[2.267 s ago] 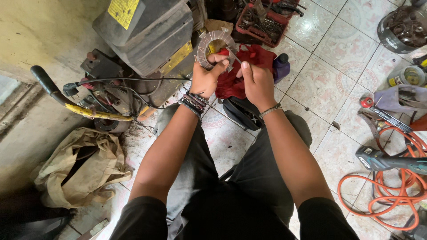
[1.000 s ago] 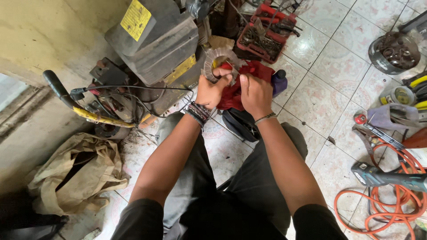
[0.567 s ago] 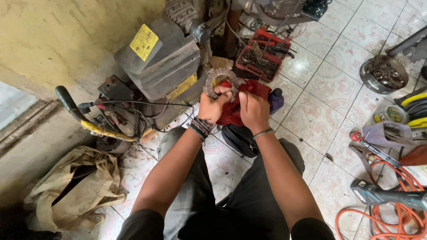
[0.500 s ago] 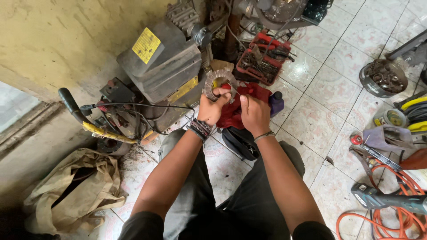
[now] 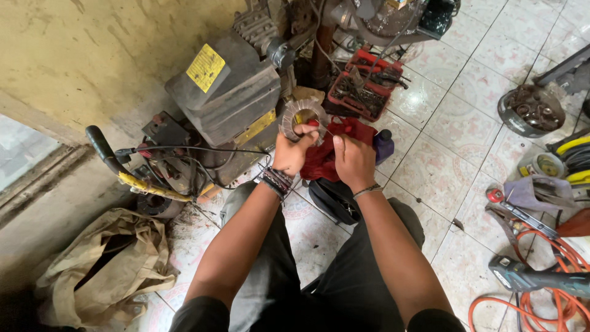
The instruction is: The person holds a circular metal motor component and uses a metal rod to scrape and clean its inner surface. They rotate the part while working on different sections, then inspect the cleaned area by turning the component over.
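Observation:
My left hand (image 5: pixel 291 151) grips a grey ring-shaped slotted metal core (image 5: pixel 300 114) by its lower edge and holds it up in front of me. My right hand (image 5: pixel 352 161) sits just right of it with fingers pinched on a thin wire (image 5: pixel 326 130) that runs to the ring. Behind both hands lies a red cloth (image 5: pixel 329 154) on the tiled floor. A dark round object (image 5: pixel 335 200) rests below my hands, between my knees.
A grey machine with a yellow label (image 5: pixel 227 92) stands at the left. A red tray of tools (image 5: pixel 365 86) is behind. An orange hose (image 5: pixel 541 276), a power tool (image 5: pixel 528 278) and a bowl of parts (image 5: pixel 531 109) lie at the right. A tan sack (image 5: pixel 101 267) lies at the left.
The view has shifted, so hands and ring sit lower in frame. Both hands stay at the ring; my right hand has drawn slightly away from it with the wire.

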